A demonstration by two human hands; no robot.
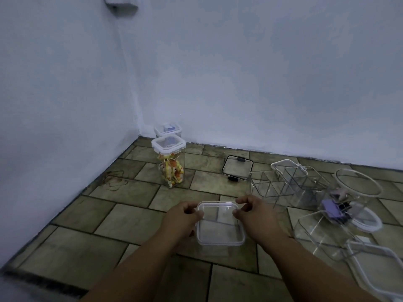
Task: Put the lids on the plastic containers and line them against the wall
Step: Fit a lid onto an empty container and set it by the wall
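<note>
On the tiled floor, left hand and right hand curl fingers round a clear lid; it sits on the square container.

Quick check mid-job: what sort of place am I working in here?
Probably a corner of an indoor room, perhaps a home. Two plain painted walls meet at a tiled floor, and containers stand straight on the tiles, like the tall lidded container. The left hand and right hand grip a clear container.
</note>
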